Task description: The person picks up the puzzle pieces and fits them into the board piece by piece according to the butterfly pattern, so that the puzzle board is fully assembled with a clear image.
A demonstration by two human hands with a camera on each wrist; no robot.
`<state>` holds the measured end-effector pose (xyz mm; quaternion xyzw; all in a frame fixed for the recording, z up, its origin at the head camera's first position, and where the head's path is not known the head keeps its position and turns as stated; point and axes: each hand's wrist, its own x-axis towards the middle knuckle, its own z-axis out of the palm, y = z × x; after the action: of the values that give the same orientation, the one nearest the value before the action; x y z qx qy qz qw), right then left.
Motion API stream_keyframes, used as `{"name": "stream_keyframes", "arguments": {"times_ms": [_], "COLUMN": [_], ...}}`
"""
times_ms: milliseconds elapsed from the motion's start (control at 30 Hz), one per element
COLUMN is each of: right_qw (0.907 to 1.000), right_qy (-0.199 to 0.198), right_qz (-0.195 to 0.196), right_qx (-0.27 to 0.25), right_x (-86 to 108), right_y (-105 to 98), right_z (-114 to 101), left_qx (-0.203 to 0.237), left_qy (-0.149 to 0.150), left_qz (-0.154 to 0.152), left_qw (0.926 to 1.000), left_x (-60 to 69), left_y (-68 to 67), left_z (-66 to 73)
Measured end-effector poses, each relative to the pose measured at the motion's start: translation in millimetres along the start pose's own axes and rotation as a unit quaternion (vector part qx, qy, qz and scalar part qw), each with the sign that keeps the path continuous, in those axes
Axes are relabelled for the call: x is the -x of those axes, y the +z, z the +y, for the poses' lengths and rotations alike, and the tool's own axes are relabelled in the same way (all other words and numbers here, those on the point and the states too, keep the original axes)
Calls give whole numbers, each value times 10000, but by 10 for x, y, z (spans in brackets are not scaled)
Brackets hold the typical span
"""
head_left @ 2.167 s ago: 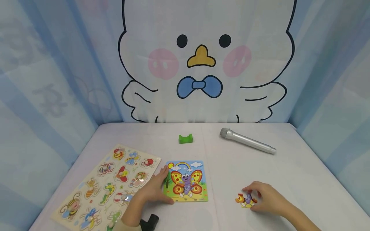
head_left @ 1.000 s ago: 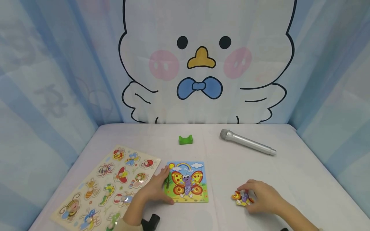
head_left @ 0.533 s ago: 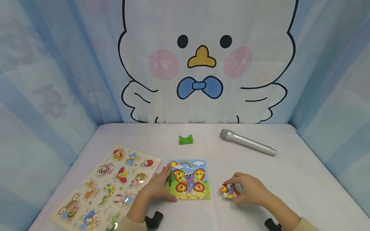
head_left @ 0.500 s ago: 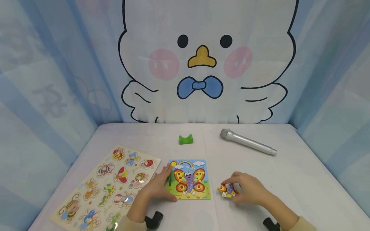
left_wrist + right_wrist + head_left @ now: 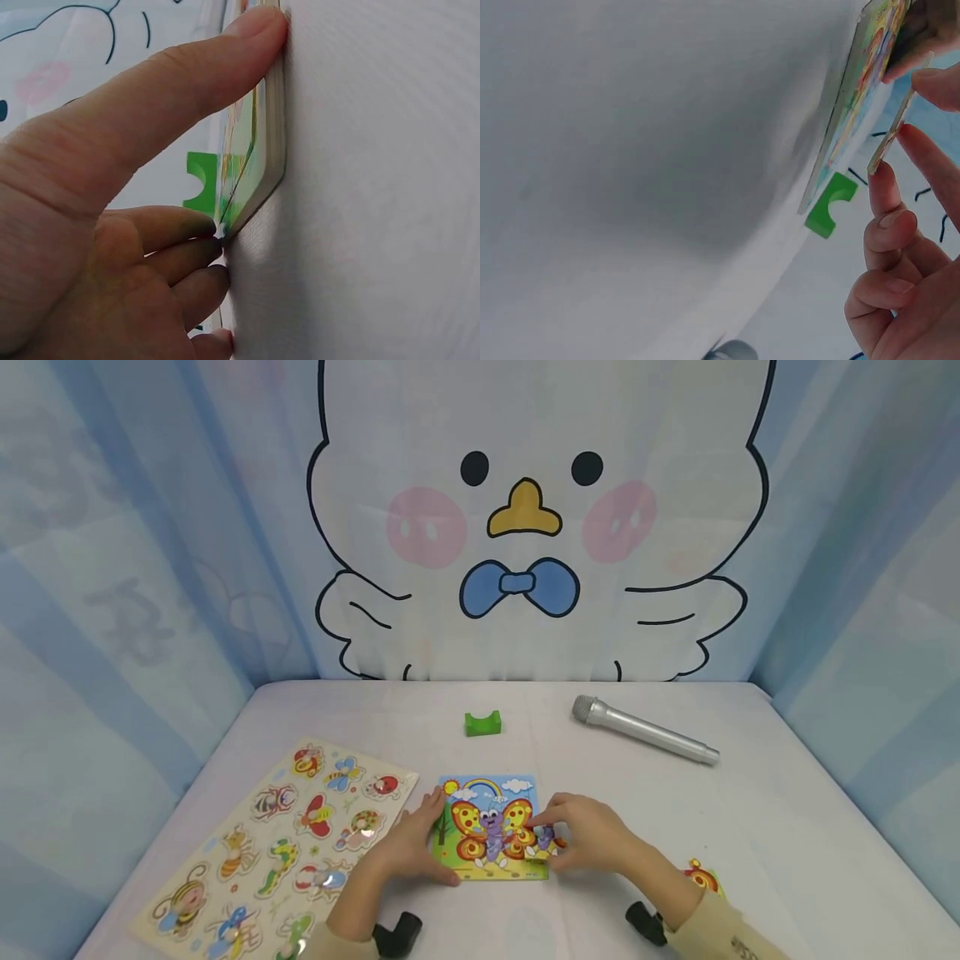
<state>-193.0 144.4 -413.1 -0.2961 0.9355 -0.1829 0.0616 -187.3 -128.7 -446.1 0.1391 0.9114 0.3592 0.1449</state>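
Note:
A square butterfly puzzle board [image 5: 472, 860] lies at the middle of the table. My left hand [image 5: 408, 843] holds it by the left side, its thumb at the lower left corner and fingertips near the upper left. In the left wrist view, the thumb [image 5: 187, 75] presses on the board's edge [image 5: 274, 142]. My right hand [image 5: 592, 835] pinches a small butterfly puzzle piece [image 5: 543, 839] over the board's right edge. The right wrist view shows this thin piece [image 5: 890, 135] edge-on between thumb and fingers, raised apart from the board [image 5: 855, 97].
Another puzzle piece [image 5: 702, 878] is partly hidden by the right forearm. A large insect puzzle board [image 5: 247, 893] lies at the left. Farther back are a green block [image 5: 482, 724] with a curved notch and a silver microphone [image 5: 645, 731].
My right hand has carried the puzzle piece leftward, from the table's right side to over the board. The board has shifted slightly right with my left hand. Another piece now shows by the right forearm.

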Motion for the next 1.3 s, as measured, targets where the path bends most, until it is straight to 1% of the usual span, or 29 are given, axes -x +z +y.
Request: {"name": "stream_keyframes", "arguments": {"times_ms": [200,267,367,467,667,800,1100,1300], "right_qw": [9997,9996,9993,9990,9980,9974,9963,9957], "right_qy": [-138,-177,-229,-306,-254,-202,-205,-130], "right_qz": [-173,-238,-294,-323,-558,-663,-711,-788], "right_qx": [61,10,-37,28,149,209,440,470], "right_x": [-155,-194,-250,-309,-415,-458,-477,-481], "right_y": [105,135,171,205,243,260,263,260], "right_z": [-142,-187,-244,-287,-358,-410,-480,-509], "left_qx": [-15,-18,-24,-48,-39,-19,-5,42], "left_qy": [9,18,22,12,-16,-19,-6,-79], "left_qz": [-34,-43,-41,-41,-88,-118,-116,-127], "left_qw": [10000,10000,10000,10000,10000,9999,9999,9999], "left_x": [10,10,5,1,-11,-18,-9,-4], "left_y": [-9,-11,-7,-5,-8,-9,-6,-15], "left_z": [8,10,4,-7,-29,-34,-14,1]}}
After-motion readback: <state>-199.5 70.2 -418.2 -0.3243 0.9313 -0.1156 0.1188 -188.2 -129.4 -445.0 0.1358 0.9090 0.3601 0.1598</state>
